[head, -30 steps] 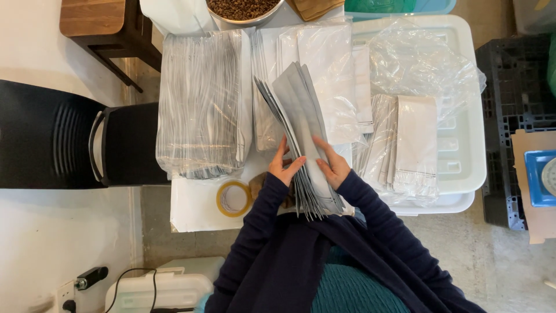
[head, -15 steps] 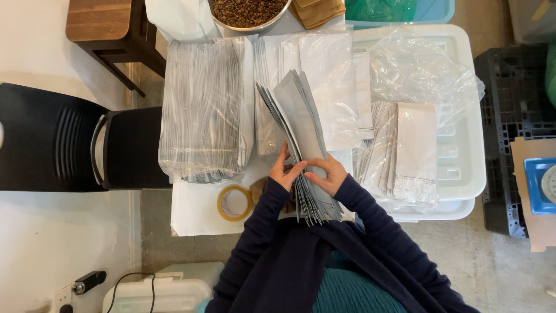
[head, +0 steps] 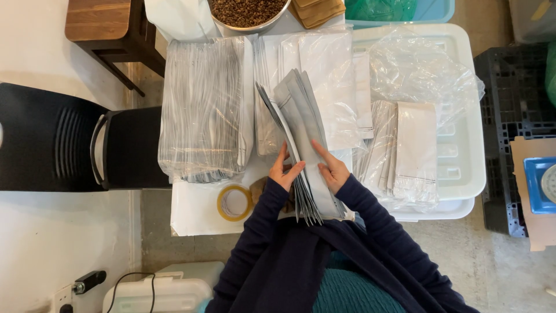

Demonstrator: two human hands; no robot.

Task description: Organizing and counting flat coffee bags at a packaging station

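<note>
**Pouches fanned between two hands over a crowded table**

Table (head: 197,211) space, white and crowded, fills the middle of what we see. At the left stands a black chair (head: 52,139), and far left of it a wooden stool (head: 101,23). A white plastic bin (head: 463,168) sits on the right side, with loose clear film (head: 423,75) crumpled across it and a leaning row of white pouches (head: 414,145) in front. On the left half of the table we see a big clear-wrapped bundle of pouches (head: 202,110); beside it lies a second wrapped pack (head: 324,81). At the far edge a metal bowl (head: 249,11) holds brown grains.

Nearer to us, a fanned stack of grey flat pouches (head: 298,122) stands on edge, tilted, running from the near table edge toward the far side. Our left hand (head: 284,171) presses it from the left, fingers partly curled against the sheets. Our right hand (head: 330,168) clasps the right face, fingers spread flat, thumb at the edge. A roll of yellowish tape (head: 234,203) lies just left of the left wrist.
</note>
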